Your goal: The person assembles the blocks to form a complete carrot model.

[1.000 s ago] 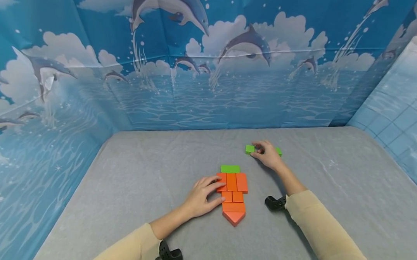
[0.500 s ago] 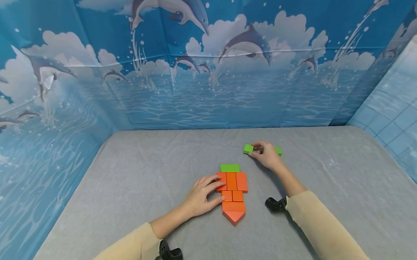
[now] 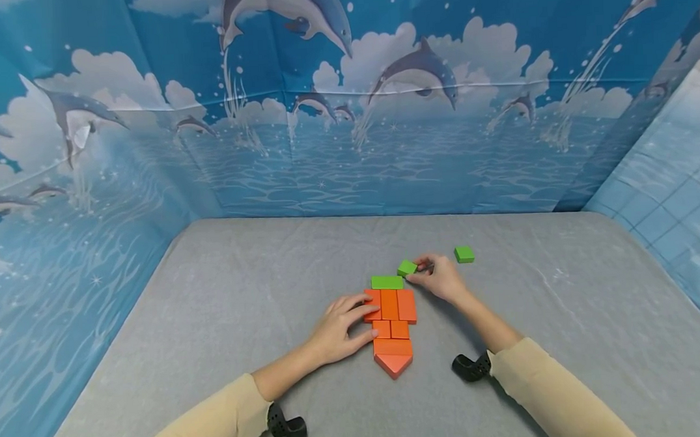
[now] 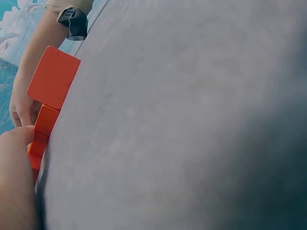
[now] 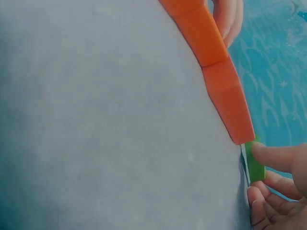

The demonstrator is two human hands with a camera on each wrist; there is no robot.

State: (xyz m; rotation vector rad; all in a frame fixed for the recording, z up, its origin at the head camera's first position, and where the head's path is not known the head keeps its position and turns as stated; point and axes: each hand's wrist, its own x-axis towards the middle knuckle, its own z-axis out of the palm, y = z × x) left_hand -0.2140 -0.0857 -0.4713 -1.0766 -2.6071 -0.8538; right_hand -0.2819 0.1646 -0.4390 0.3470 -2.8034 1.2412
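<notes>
My right hand (image 3: 443, 279) pinches a small green block (image 3: 407, 268) between thumb and fingers, just right of and beyond a long green block (image 3: 387, 282). That long block lies at the far end of a figure of orange blocks, with a wide orange block (image 3: 407, 307) at its right side and an orange triangular block (image 3: 393, 365) at its near end. Along the figure's left side my left hand (image 3: 337, 333) rests, its relaxed fingertips over the left orange block (image 3: 373, 314) and thumb at a small orange block (image 3: 381, 329). The right wrist view shows the held green block (image 5: 255, 165) close to the orange row.
Another green block (image 3: 464, 254) lies on the grey cloth-covered table (image 3: 241, 282), beyond my right hand. A blue curtain with dolphins (image 3: 347, 160) hangs behind and at both sides. Each wrist wears a black device (image 3: 472, 367).
My right hand has brought the small green block left and nearer, toward the long green block. The other green block now shows fully. My left hand has stayed in place.
</notes>
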